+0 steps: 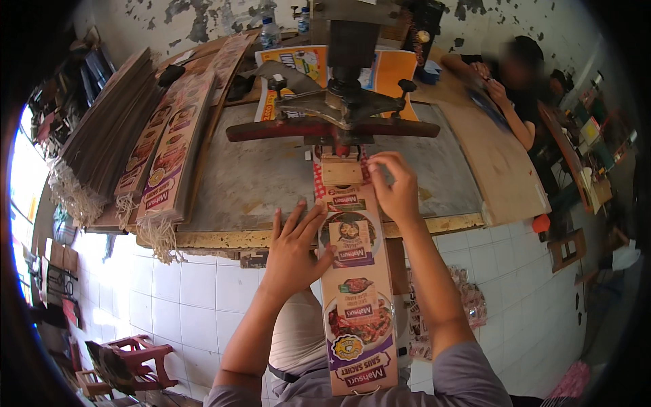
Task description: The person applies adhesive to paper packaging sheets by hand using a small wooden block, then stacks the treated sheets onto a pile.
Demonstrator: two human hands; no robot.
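L hand (295, 237) is resting spread, thumb on printed card strip (349, 275); R hand (397, 188) is curling by wooden block (341, 175), grip can't tell; strip's lying partly under press (347, 108), prob mid-job; corded stacks (178, 146) at L are waiting or done, unclear

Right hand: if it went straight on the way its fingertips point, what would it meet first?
Probably the wooden block under the press; the right hand points leftward at its near side. Depth is unclear, so it might pass above.
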